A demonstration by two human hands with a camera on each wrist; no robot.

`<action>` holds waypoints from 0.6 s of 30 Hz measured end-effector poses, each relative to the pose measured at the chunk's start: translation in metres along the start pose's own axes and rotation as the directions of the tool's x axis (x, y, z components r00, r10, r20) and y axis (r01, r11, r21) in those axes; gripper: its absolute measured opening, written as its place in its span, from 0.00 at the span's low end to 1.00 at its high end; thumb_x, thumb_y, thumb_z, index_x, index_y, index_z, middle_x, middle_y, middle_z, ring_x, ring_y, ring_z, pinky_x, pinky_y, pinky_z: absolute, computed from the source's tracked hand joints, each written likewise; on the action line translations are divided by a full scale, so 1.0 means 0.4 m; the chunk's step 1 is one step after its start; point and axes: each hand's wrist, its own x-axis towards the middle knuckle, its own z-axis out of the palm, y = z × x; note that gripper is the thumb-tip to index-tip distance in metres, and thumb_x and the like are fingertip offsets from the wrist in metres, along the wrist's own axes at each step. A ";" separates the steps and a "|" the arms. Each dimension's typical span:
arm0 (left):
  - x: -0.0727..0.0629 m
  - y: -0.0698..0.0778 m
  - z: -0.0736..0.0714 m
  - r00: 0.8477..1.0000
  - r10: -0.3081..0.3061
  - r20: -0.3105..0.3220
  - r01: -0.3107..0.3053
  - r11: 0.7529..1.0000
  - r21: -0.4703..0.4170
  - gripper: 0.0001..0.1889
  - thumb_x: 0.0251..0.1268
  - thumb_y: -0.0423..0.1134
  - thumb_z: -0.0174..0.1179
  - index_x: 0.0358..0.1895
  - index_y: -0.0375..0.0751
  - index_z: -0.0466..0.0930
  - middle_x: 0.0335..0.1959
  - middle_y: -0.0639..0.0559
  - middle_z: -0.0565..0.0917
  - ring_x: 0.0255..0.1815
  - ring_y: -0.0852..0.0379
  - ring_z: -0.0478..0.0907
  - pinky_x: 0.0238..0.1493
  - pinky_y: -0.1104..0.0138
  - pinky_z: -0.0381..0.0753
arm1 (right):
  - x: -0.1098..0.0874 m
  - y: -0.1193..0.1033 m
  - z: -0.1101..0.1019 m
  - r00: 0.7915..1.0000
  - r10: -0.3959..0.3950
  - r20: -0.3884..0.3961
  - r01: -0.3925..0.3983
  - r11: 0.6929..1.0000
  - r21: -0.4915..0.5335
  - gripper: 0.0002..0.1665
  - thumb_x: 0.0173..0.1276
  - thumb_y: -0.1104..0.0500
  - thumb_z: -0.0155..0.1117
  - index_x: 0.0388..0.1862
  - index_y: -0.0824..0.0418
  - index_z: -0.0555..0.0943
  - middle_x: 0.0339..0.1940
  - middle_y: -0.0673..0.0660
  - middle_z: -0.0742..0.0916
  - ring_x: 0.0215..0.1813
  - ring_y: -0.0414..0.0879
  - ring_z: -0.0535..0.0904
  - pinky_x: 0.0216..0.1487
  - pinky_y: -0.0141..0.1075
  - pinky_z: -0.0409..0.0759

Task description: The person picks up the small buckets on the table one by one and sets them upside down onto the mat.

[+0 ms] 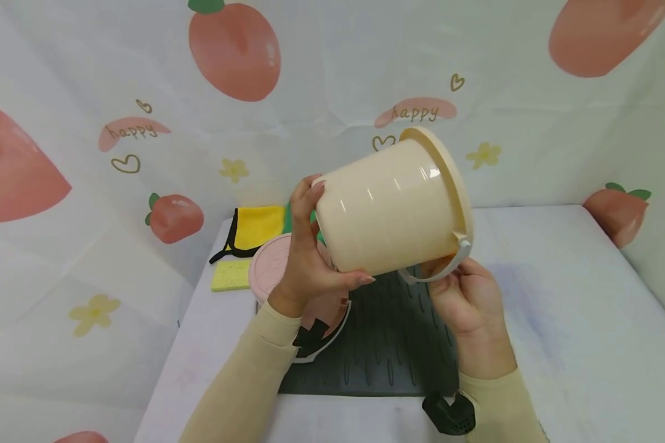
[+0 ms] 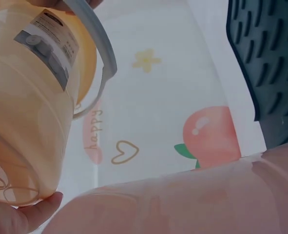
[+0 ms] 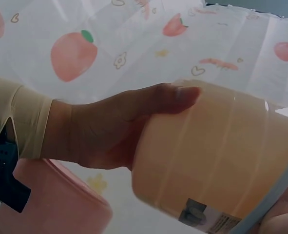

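Note:
A cream bucket (image 1: pixel 390 209) is held up in the air, tilted on its side with its mouth toward the right. My left hand (image 1: pixel 310 258) grips the base end, thumb below and fingers above. Under the rim, my right hand (image 1: pixel 468 298) holds the mouth end beside the grey-white handle (image 1: pixel 462 252); some of its fingers are hidden behind the bucket. A printed label (image 2: pixel 48 46) shows on the bucket's side in the left wrist view. Below my left wrist stands a pink bucket (image 3: pixel 61 204) with a round pink lid (image 1: pixel 266 261), partly covered by my arm.
A dark ridged mat (image 1: pixel 377 357) lies on the white table (image 1: pixel 548 320) under the buckets. At the back left are a yellow cloth (image 1: pixel 259 226) with black edging, a green cloth (image 1: pixel 288 218) and a yellow sponge (image 1: pixel 229 275). A printed curtain (image 1: pixel 332 74) hangs behind.

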 end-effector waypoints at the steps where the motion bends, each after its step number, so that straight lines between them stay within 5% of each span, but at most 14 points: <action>1: 0.000 0.000 0.000 1.000 0.000 -0.008 0.000 1.000 -0.004 0.60 0.51 0.72 0.78 0.85 0.68 0.54 0.81 0.35 0.54 0.76 0.35 0.64 0.64 0.42 0.79 | 0.000 0.001 0.000 1.000 0.000 -0.002 0.000 1.000 0.004 0.07 0.84 0.77 0.48 0.51 0.75 0.75 0.48 0.67 0.80 0.40 0.65 0.81 0.44 0.51 0.88; 18: 0.004 0.010 -0.010 0.999 -0.038 -0.003 0.038 0.999 -0.027 0.60 0.51 0.71 0.79 0.84 0.60 0.54 0.85 0.41 0.54 0.76 0.36 0.64 0.64 0.42 0.80 | -0.009 0.008 0.001 0.997 0.079 0.026 -0.079 0.997 -0.008 0.10 0.86 0.73 0.46 0.52 0.74 0.77 0.45 0.67 0.81 0.41 0.61 0.82 0.45 0.47 0.89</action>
